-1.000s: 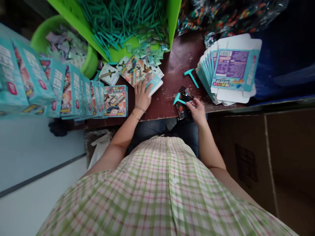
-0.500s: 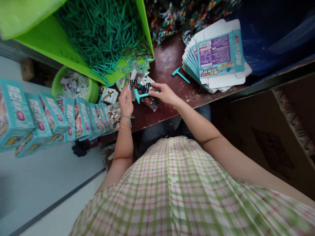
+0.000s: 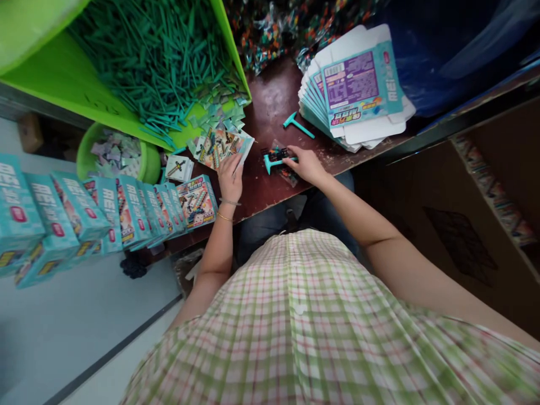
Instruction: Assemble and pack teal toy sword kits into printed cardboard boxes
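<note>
My left hand [image 3: 230,175] is closed on the right end of a printed carton [image 3: 219,147], its picture side up and a pale flap at its right end. My right hand [image 3: 307,164] pinches the handle of a small teal plastic hammer [image 3: 269,164]. Along with it go black grid-like pieces [image 3: 276,152] and a clear bag of small parts [image 3: 289,176], partly hidden by the fingers. A gap of bare table separates the hammer from the carton. Another teal hammer [image 3: 298,125] lies on the table beyond my right hand.
A green bin [image 3: 234,50] of teal sticks stands at the back left, beside a green tub [image 3: 154,163] of paper pieces. Filled cartons [image 3: 129,211] line the left. Flattened cartons [image 3: 363,84] are stacked at right. Bagged parts [image 3: 270,42] lie behind. A card stack [image 3: 179,169] sits left.
My left hand has turned the carton from its open end facing right to picture side up. My right hand has drawn the hammer, black pieces and bag away to the right.
</note>
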Tool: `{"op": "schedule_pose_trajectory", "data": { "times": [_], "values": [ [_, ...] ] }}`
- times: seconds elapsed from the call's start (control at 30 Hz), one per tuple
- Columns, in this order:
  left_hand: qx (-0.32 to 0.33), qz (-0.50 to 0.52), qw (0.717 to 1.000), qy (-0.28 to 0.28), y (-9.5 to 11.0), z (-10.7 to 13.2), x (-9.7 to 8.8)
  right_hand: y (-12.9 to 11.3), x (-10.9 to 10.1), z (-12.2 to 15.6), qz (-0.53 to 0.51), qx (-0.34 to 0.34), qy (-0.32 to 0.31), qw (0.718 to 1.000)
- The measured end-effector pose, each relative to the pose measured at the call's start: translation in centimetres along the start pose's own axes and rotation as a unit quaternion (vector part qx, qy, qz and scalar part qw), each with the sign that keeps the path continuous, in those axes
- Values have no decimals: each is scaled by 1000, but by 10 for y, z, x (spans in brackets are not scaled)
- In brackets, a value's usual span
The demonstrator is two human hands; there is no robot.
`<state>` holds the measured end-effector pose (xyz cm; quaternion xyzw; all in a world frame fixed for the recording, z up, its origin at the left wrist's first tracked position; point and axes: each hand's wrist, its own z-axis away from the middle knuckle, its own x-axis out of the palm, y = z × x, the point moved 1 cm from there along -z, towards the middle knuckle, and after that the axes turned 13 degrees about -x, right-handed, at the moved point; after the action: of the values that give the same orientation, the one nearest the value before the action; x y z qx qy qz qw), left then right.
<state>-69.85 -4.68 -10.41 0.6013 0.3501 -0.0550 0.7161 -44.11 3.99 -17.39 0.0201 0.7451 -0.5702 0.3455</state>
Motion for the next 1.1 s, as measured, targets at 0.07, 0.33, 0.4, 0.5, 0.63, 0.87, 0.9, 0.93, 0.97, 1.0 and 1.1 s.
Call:
{"op": "schedule_pose_trajectory", "data": {
  "times": [0.07, 0.33, 0.4, 0.5, 0.63, 0.87, 0.9, 0.93, 0.97, 1.0, 1.1],
  "values": [
    [-10, -1, 1000, -7, -7, 12, 3, -1, 5, 10, 66, -16, 19, 998],
    [70, -117, 991, 5, -28, 6, 4, 7, 5, -10, 131, -54, -14, 990],
    [93, -143, 985, 12, -31, 3, 2, 6, 4, -14, 134, -33, 12, 990],
    [118, -149, 982, 14, -35, 0, 0, -14, 19, -5, 155, -54, 24, 986],
    [122, -136, 983, 22, -31, -6, -9, -48, 52, 16, 201, -71, -43, 976],
    [70, -40, 990, 115, -3, -19, -77, -29, 36, 12, 173, -83, -123, 974],
    [62, -40, 987, 140, 4, -15, -88, -25, 32, 10, 176, -91, -135, 971],
    [60, -45, 983, 166, 13, -9, -98, -22, 28, 9, 181, -96, -142, 968],
    [64, -52, 978, 192, 23, 0, -106, -19, 24, 8, 185, -98, -141, 968],
    [74, -61, 972, 214, 33, 10, -111, -17, 20, 6, 185, -96, -134, 969],
    [132, -84, 961, 227, 58, 43, -107, -8, 1, -4, 140, -88, -88, 982]
  ]
}}
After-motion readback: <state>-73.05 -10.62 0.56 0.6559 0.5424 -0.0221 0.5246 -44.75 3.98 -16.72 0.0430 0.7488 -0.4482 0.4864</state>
